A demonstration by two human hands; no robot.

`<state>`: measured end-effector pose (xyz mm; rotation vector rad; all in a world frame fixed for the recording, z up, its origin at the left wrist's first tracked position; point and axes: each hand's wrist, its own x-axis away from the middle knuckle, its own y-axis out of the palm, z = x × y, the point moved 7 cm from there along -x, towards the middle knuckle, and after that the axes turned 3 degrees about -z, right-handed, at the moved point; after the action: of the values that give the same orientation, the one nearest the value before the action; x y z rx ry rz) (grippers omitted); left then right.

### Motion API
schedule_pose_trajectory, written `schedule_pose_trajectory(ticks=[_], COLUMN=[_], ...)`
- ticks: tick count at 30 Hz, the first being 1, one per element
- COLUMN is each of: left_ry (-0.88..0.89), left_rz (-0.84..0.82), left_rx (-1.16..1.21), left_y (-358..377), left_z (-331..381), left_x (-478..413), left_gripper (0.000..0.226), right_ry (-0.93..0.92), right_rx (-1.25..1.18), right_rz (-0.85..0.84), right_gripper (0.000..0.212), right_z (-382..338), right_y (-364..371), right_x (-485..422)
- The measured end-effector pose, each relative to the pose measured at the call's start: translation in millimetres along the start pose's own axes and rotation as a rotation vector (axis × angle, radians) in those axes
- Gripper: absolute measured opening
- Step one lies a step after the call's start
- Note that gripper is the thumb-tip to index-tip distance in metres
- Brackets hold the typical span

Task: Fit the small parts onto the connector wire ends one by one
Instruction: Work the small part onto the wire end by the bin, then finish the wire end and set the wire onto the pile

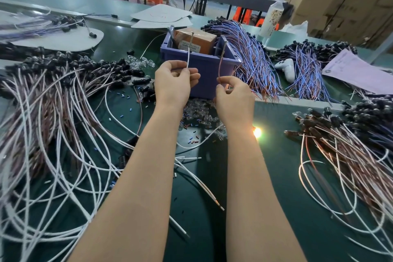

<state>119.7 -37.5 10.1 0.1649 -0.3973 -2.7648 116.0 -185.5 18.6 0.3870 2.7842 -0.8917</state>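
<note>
Left hand: fingers pinching white wire. Right hand: fingers pinching reddish wire. Advisable: gripping nearer tips, steadying ends for small parts.

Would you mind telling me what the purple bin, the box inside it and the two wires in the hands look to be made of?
The purple bin: probably moulded plastic, smooth even-coloured walls. The box: cardboard, matt brown with a paper label. The white wire in the left hand and reddish wire in the right hand: smooth, flexible insulation, likely plastic, with metallic-looking tips.
</note>
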Motion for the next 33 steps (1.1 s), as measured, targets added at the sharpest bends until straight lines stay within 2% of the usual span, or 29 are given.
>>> schedule_pose_trajectory(ticks=[7, 10, 13, 15, 18, 20, 23, 26, 27, 29, 31, 33], left_ry=[-0.004, 0.044, 0.122, 0.142, 0.23, 0.341, 0.296, 0.235, 0.232, 0.197, 0.189, 0.182], left_rz=[0.001, 0.064, 0.191, 0.272, 0.35, 0.217, -0.254, -0.701, -0.767, -0.779, -0.712, -0.689], left_rx=[0.016, -0.03, -0.174, -0.311, -0.732, -0.84, -0.892, -1.267, -1.338, -1.267, -1.149, -1.093], left_y=[-0.9, -10.1, -28.2, -37.3, -34.0, -11.4, 41.3, 86.6, 93.4, 98.1, 100.2, 104.2], left_z=[2.1, 12.4, 27.4, 33.7, 45.7, 50.1, 28.8, -11.2, -18.3, -18.0, -5.9, 6.4], left_x=[2.4, 2.2, 1.0, 2.0, 10.0, 16.6, 30.7, 61.5, 68.6, 72.0, 66.9, 64.2], left_gripper=[0.012, 0.017, 0.016, 0.018, 0.037, 0.035, 0.025, 0.031, 0.032, 0.031, 0.026, 0.025], right_ry=[0.02, 0.088, 0.114, 0.163, 0.347, 0.442, 0.466, 0.315, 0.225, 0.082, 0.021, 0.037], right_rx=[0.021, 0.091, 0.211, 0.268, 0.429, 0.503, 0.527, 0.342, 0.232, -0.014, -0.199, -0.351], right_rz=[-0.014, -0.189, -0.369, -0.323, -0.269, -0.317, -0.297, -0.22, -0.164, 0.023, 0.23, 0.349], right_gripper=[0.022, 0.019, 0.017, 0.02, 0.034, 0.036, 0.029, 0.016, 0.014, 0.011, 0.013, 0.011], right_z=[1.9, 9.2, 14.8, 24.0, 57.4, 79.4, 89.0, 76.0, 66.3, 48.6, 40.4, 40.3], right_y=[0.4, 2.9, 3.9, -7.2, -31.6, -40.5, -47.5, -54.2, -60.1, -80.2, -101.2, -108.1], right_x=[-0.3, -1.7, 1.1, -1.0, 1.0, 8.6, 16.6, 16.4, 16.0, 17.0, 17.5, 18.3])
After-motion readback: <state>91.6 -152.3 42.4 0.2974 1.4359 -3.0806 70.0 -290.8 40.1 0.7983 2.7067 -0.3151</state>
